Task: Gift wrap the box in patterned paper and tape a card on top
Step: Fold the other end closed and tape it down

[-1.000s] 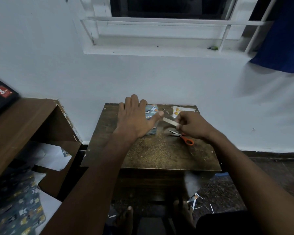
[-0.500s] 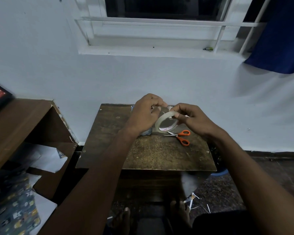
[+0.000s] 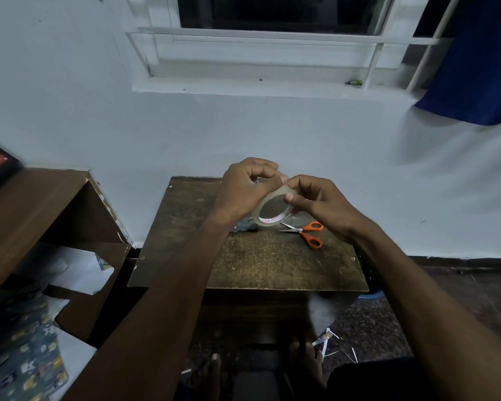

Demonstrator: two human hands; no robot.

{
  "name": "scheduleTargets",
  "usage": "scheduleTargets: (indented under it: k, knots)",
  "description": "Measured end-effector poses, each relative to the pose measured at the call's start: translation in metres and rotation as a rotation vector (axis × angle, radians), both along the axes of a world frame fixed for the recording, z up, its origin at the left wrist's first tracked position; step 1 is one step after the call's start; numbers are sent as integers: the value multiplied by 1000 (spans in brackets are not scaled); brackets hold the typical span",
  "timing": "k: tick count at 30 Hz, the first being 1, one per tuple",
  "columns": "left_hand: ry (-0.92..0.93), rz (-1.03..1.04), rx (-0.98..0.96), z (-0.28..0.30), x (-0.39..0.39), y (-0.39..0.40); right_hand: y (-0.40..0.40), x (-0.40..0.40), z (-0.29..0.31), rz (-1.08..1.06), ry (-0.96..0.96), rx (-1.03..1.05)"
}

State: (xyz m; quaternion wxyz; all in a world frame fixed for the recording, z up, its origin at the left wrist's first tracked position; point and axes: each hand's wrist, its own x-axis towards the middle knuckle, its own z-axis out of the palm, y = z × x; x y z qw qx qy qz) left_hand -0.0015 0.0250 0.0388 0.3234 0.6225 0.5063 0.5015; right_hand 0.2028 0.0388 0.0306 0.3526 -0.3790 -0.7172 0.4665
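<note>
Clear adhesive tape, wound on a roll (image 3: 272,211) with red lettering on its inner core, was held above the far half of a small worn wooden table (image 3: 258,264). The left hand (image 3: 245,188) gripped the roll from the left, fingers curled over its upper edge and thumb pressed against its outer face. The right hand (image 3: 320,201) pinched the roll's upper right rim between thumb and curled fingers; the two thumbs lay almost touching at the top of the roll. Whether a free end of tape had been lifted could not be told.

Beneath the left wrist, only a dark patterned corner of the wrapped box (image 3: 247,226) was visible on the tabletop, the rest being hidden by the hand and forearm. The card could not be seen. Orange-handled scissors (image 3: 304,231) lay flat on the table just right of the box and below the roll, blades pointing left and slightly parted.

A brown wooden shelf unit (image 3: 41,204) stood to the left of the table, with white paper (image 3: 75,267) in its lower compartment and a sheet of patterned wrapping paper (image 3: 26,363) at the lower left. Small paper scraps (image 3: 327,341) lay on the dark floor below the table's near right corner. A white wall (image 3: 243,134), a barred window (image 3: 272,39) and a blue curtain (image 3: 475,59) formed the background.
</note>
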Motion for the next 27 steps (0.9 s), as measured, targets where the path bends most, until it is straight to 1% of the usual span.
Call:
scheduleTargets:
  k: [4, 9, 12, 15, 17, 19, 21, 24, 25, 27]
  knots:
    - [-69, 2, -31, 0, 0, -1, -2, -4, -2, -11, -55, 70]
    - [-209, 32, -47, 3, -2, -3, -2, -14, -13, -119, -234, 105]
    - [-139, 33, -45, 3, -3, -4, -6, -16, -15, -188, -246, 106]
    - [-38, -48, -55, 4, -4, -6, -9, -17, -14, -244, -254, 123]
    - [19, -98, -63, 5, -4, -8, -10, -17, -12, -240, -230, 105]
    - [37, -120, -70, 6, -5, -9, -7, -15, -11, -203, -273, 104]
    - [58, -118, -67, 6, -5, -10, -2, -11, -15, -201, -446, 151]
    - [90, -102, -63, 4, -4, -10, 6, -1, -23, -284, -796, 186]
    - [101, -96, -61, 3, -4, -10, 5, 2, -24, -307, -880, 169]
    - [122, -90, -55, 3, -5, -9, 3, 7, -24, -306, -981, 139]
